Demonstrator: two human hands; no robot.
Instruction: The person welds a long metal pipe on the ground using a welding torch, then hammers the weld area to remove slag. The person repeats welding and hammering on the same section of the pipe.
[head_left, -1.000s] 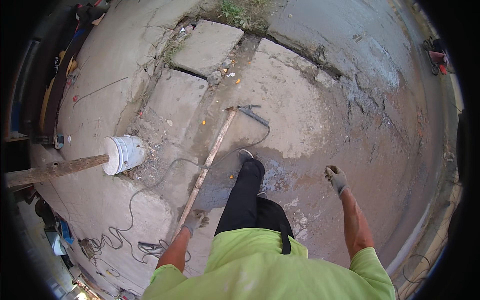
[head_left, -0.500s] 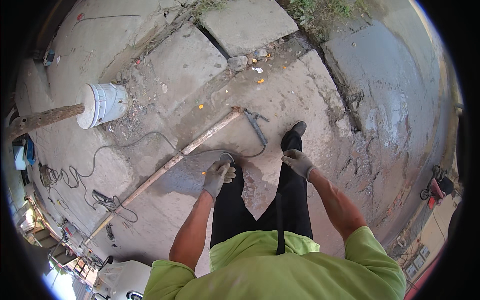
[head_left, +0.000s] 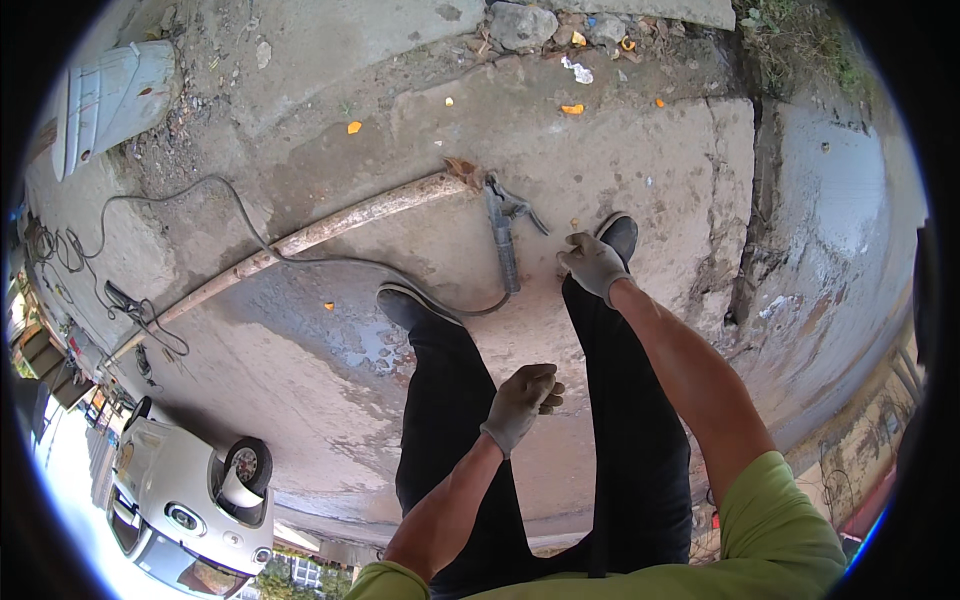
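Note:
A grey welding holder (head_left: 502,240) with a dark cable (head_left: 390,273) lies beside the upper end of a long, weathered pole (head_left: 330,224) on the concrete ground. My right hand (head_left: 590,262), in a grey glove, is above my right shoe, just right of the holder, with loosely bent fingers and nothing visible in them. My left hand (head_left: 522,406), also gloved, hangs lower, between my dark-trousered legs; its fingers are apart and curled loosely, with nothing visible in them.
A dirty white bucket (head_left: 115,100) is at upper left. Coiled cables (head_left: 55,250) and another clamp (head_left: 125,305) lie left. A white car (head_left: 175,500) is at lower left. A cracked trench (head_left: 755,220) runs along the right, with stones (head_left: 523,27) and orange scraps at the top.
My view has swung, bringing the car into sight at lower left. My feet stand nearer the holder; my right hand has moved toward it, while my left hand has come inward between my legs.

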